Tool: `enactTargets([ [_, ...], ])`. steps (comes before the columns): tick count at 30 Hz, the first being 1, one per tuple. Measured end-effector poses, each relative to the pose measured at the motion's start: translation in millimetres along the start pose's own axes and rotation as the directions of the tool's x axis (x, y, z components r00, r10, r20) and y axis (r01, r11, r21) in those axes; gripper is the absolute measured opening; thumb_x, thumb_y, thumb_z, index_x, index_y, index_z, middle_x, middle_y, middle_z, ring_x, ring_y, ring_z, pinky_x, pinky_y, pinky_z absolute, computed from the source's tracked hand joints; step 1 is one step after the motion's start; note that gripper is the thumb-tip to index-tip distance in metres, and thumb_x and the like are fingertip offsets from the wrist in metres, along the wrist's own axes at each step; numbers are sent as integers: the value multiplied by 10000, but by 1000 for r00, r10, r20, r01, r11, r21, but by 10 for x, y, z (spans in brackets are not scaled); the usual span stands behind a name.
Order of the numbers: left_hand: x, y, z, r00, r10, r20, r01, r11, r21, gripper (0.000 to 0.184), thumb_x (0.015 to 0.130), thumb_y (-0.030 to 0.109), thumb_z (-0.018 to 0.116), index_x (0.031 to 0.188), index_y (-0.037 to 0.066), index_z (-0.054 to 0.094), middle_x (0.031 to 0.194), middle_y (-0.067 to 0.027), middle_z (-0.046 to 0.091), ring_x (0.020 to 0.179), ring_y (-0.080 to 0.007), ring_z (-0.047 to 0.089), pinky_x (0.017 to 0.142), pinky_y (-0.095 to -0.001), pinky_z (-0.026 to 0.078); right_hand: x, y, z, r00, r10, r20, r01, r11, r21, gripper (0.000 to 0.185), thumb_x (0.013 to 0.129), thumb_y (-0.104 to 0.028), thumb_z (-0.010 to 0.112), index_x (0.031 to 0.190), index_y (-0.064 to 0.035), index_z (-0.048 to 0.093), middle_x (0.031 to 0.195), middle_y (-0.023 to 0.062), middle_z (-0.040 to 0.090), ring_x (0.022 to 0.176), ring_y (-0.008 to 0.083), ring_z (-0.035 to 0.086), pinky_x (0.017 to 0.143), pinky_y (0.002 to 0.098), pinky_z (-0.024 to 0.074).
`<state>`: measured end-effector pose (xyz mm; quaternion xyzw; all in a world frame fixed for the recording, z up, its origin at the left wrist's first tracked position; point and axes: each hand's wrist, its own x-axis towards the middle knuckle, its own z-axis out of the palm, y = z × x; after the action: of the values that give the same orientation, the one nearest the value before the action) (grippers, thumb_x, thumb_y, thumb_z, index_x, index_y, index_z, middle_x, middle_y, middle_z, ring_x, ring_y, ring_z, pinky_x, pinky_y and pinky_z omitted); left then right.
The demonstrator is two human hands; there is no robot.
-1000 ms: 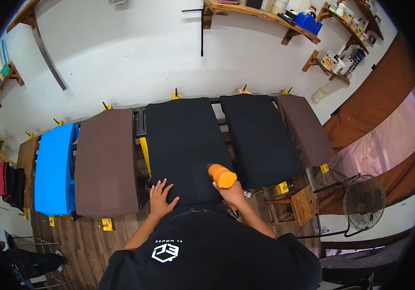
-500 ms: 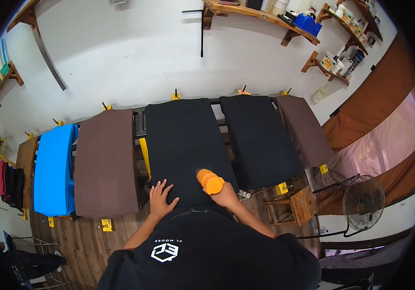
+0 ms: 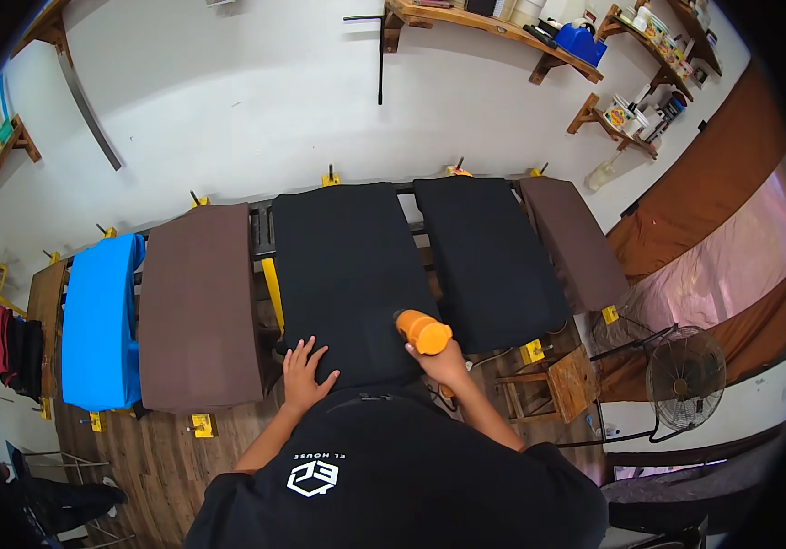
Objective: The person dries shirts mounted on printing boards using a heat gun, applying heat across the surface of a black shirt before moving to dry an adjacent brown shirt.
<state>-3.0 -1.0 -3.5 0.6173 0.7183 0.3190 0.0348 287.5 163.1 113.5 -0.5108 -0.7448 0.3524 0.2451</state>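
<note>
An orange heat gun [image 3: 424, 331] is gripped in my right hand [image 3: 440, 362], its dark nozzle pointing up and left over the near right part of a black shirt [image 3: 345, 265]. The shirt is stretched over a board in front of me. My left hand [image 3: 307, 375] lies flat with fingers spread on the near left edge of the same shirt. The heat gun's handle is mostly hidden by my fingers.
More boards carry a brown shirt [image 3: 196, 306] and a blue shirt [image 3: 100, 320] on the left, another black shirt [image 3: 493, 261] and a brown one [image 3: 571, 242] on the right. A wooden stool [image 3: 568, 384] and a fan [image 3: 685, 377] stand right. Shelves [image 3: 493, 35] line the wall.
My right hand has moved the heat gun to the right and slightly up, toward the shirt's right edge. My left hand stays in place on the cloth.
</note>
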Motion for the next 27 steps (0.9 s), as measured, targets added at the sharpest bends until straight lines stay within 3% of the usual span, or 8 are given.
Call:
enactTargets([
  [2,8,-10,2,1000,6,-12,-6,1000,-6,622,882,451,816,1410,152,678,1613,-145,526,1501,-406,462,1250,-578,289,17,13,-175,891,409,198,-445,875,190,489,902,-348,878,1214,-4,725,945,124,788,771,239,775,689,368,599],
  [4,-2,-7,-1,1000,6,-18,-7,1000,-17,613,884,446,815,1403,148,683,1608,-146,531,1498,-405,466,1250,-577,291,-13,116,-218,902,407,141,-427,889,165,486,905,-352,876,1204,-1,724,837,94,766,683,198,747,621,352,579],
  [6,-7,12,-30,1000,-2,-8,1,1000,-26,611,888,445,807,1407,147,680,1611,-148,527,1503,-404,459,1256,-578,281,-15,-22,-226,964,-180,-196,171,983,-64,464,909,-340,872,1193,-4,724,793,77,750,626,187,722,585,348,565],
  [7,-3,19,-40,1000,-9,2,9,999,-31,610,892,445,799,1411,146,678,1613,-150,522,1508,-403,452,1263,-579,270,-42,-75,-363,866,478,146,-494,862,113,475,898,-319,878,1212,5,728,970,156,804,895,303,799,785,405,615],
  [10,-11,18,-35,1000,-13,-12,12,999,-45,605,891,436,802,1407,145,678,1611,-152,523,1509,-402,452,1265,-576,270,-113,-119,-263,990,138,-26,-139,989,-50,488,883,-310,887,1211,17,732,1087,198,804,1084,357,775,915,430,601],
  [18,-6,54,-66,1000,-23,-13,23,998,-57,587,886,413,808,1393,147,682,1609,-152,523,1510,-401,451,1266,-574,274,-163,-231,147,958,151,243,-177,980,86,535,903,-372,877,1240,8,711,1064,166,805,1060,335,780,902,411,601],
  [21,0,61,-80,1000,-26,-6,26,998,-55,587,888,409,806,1398,149,679,1609,-154,523,1511,-400,450,1267,-576,274,-184,-390,193,949,60,310,-14,989,-149,562,896,-387,878,1252,9,699,1130,190,790,1103,359,765,925,415,596],
  [27,-16,75,-100,1000,-31,4,31,999,-44,587,900,416,794,1409,149,672,1618,-154,513,1516,-400,446,1272,-578,267,-273,-229,256,976,36,215,-48,997,53,551,905,-379,873,1249,14,695,1129,182,791,1092,357,768,922,425,600],
])
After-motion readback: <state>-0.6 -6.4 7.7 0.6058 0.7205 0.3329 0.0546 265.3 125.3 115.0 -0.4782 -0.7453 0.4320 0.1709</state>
